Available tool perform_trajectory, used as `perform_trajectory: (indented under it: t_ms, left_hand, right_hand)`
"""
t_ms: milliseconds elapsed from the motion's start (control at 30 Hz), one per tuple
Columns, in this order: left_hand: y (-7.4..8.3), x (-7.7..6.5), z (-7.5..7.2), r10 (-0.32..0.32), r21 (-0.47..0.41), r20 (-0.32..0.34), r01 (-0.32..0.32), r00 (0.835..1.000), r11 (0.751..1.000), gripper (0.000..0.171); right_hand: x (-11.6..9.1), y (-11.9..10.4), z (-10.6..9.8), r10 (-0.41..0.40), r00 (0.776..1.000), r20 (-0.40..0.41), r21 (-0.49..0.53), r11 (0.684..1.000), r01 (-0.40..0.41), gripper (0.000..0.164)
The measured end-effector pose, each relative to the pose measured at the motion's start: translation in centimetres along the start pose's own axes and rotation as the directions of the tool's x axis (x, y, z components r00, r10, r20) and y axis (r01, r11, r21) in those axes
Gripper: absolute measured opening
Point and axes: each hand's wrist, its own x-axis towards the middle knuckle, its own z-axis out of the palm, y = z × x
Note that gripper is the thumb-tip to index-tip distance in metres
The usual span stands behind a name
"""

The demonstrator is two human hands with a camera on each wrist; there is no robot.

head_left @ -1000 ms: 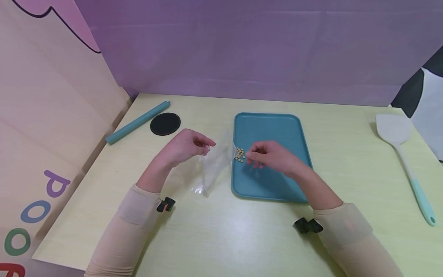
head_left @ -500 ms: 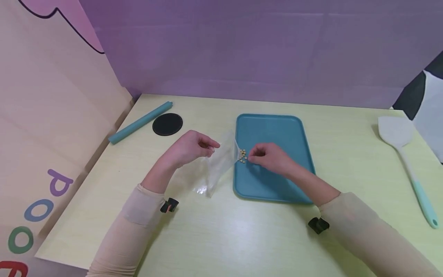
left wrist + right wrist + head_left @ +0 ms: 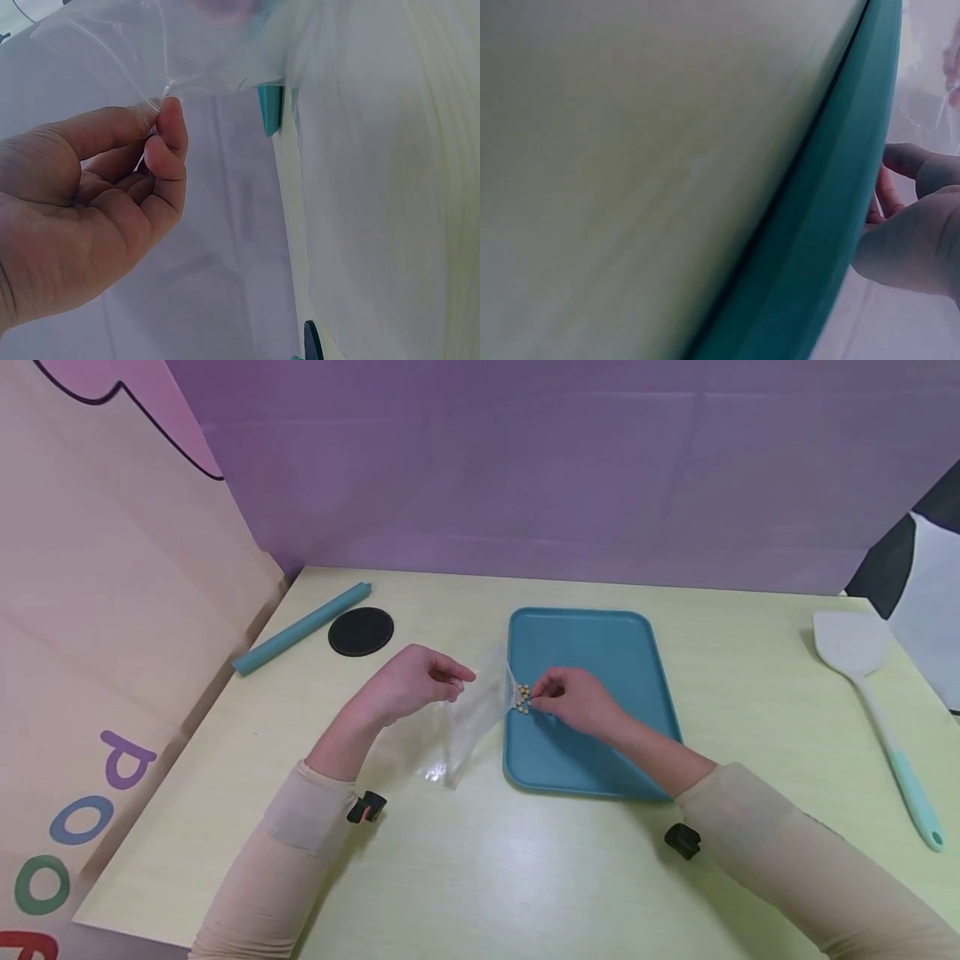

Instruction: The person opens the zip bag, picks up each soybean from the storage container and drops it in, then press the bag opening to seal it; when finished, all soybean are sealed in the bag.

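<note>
Right fingers (image 3: pixel 551 677) neared beans (image 3: pixel 523 697); bag (image 3: pixel 474 714) overlaps tray (image 3: pixel 588 643)

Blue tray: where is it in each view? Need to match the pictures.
Head: tray, just right of centre.
Left wrist: tray, small teal piece, upper part, right of centre.
Right wrist: tray, diagonal band, bottom middle to top right.
Shared landmark: clear bag, centre in head, top in left wrist, upper right in right wrist.

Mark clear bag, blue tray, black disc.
Clear bag (image 3: pixel 478 710): head view, middle of its side.
Blue tray (image 3: pixel 581 639): head view, bare far floor.
Black disc (image 3: pixel 361 632): head view, centre of top face.
</note>
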Motion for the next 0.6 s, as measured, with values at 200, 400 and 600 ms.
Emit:
perform_trajectory:
  t_ms: [200, 400, 600]
  left_hand:
    - [-0.03, 0.02, 0.04, -0.008, 0.003, -0.001, 0.008, 1.000, 1.000, 0.029]
    - [0.02, 0.00, 0.07, -0.018, 0.003, -0.002, 0.018, 1.000, 1.000, 0.029]
    - [0.02, 0.01, 0.13, -0.021, -0.005, 0.008, 0.021, 1.000, 1.000, 0.030]
  right_hand:
    - [0.20, -0.17, 0.08, -0.007, 1.000, -0.001, -0.013, 1.000, 0.007, 0.010]
    - [0.14, -0.33, 0.04, -0.023, 1.000, 0.001, -0.011, 1.000, 0.023, 0.009]
    - [0.02, -0.45, -0.02, -0.028, 1.000, -0.003, -0.021, 0.999, 0.028, 0.008]
